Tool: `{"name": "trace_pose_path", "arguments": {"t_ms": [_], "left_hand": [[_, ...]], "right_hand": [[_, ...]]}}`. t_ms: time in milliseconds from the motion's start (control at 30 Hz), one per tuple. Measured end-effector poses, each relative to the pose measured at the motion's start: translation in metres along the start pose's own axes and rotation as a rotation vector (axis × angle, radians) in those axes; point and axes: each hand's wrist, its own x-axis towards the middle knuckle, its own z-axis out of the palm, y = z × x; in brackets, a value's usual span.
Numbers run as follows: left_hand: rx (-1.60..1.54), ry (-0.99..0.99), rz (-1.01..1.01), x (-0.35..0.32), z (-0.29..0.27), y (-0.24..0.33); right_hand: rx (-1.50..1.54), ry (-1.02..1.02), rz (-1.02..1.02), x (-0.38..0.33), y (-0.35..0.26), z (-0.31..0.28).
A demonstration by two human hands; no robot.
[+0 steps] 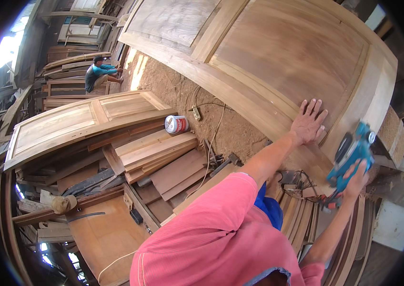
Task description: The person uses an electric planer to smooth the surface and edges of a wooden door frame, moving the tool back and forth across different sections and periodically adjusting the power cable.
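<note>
Daylight glares far left, sunlight streaks the floor (pixel 228 126), edges curve.

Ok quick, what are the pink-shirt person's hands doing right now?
Left hand: open, resting with fingers spread on the wooden door.
Right hand: closed, holding the teal power tool.

The floor (pixel 247 135) is bare brown earth, and a thin pale cable (pixel 219 125) trails across it toward the edge bordered by stacked planks (pixel 159 151). A small pale yellowish block (pixel 196 113) lies near that edge, where a white-and-red bucket (pixel 176 124) also stands, on earth or wood, which cannot be told.
</note>
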Motion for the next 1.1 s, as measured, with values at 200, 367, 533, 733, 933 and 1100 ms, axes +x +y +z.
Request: {"name": "trace_pose_path", "arguments": {"t_ms": [200,367,533,733,933,1100], "left_hand": [[0.006,-0.032,-0.011,-0.001,-0.004,0.006],[0.052,-0.040,-0.003,0.004,-0.005,0.007],[0.124,0.003,0.036,0.010,0.000,0.005],[0.156,0.045,0.070,0.016,0.015,0.005],[0.188,0.045,0.079,0.012,0.018,-0.002],[0.206,0.019,0.068,0.010,0.016,-0.005]], "right_hand": [[-0.086,0.099,0.014,-0.140,0.053,-0.007],[-0.029,0.129,-0.014,-0.108,0.051,-0.008],[0.066,0.146,-0.045,0.008,0.006,0.005],[-0.126,0.117,-0.216,0.154,-0.093,0.017],[-0.048,0.110,-0.150,0.131,-0.091,0.001],[-0.063,0.074,-0.127,0.015,-0.030,-0.019]]}}
